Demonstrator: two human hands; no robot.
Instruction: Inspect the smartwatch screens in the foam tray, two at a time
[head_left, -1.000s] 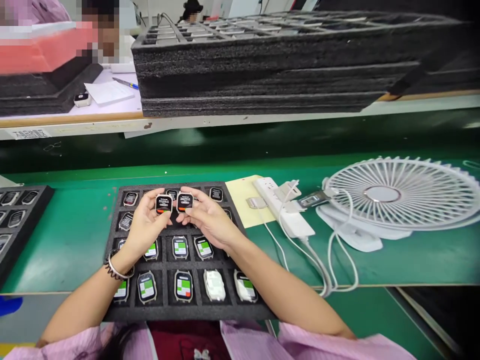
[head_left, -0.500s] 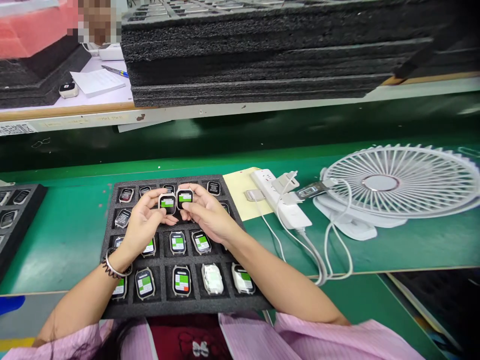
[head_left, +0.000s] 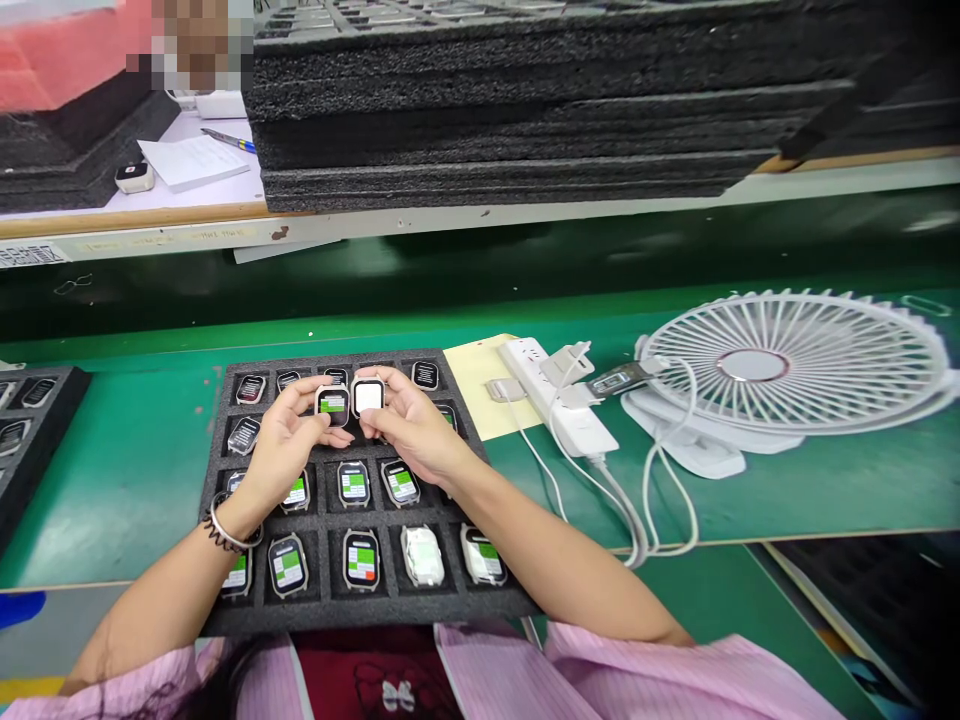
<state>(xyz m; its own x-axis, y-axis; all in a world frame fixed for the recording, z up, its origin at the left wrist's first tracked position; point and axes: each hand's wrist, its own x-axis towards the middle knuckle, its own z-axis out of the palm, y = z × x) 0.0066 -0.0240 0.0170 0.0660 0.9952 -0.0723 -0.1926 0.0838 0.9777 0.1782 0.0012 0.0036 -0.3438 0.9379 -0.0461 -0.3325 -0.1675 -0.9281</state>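
My left hand pinches a strapless smartwatch whose screen shows green and white blocks. Beside it, my right hand grips a second smartwatch with a plain white screen, the thumb resting at its lower edge. Both are held over a black foam tray with square pockets. In the pockets lie several more watches, among them one with a red patch on its screen and one that looks wrapped in white film. My hands and forearms hide some of the pockets.
Right of the tray, a white power strip with plugs and cables lies partly on yellow paper. A white fan lies farther right. Another foam tray is at left. Stacked black foam trays fill the shelf above.
The screen of the watch in my right hand has turned from green and white blocks to plain white. Both hands keep their grip in nearly the same place.
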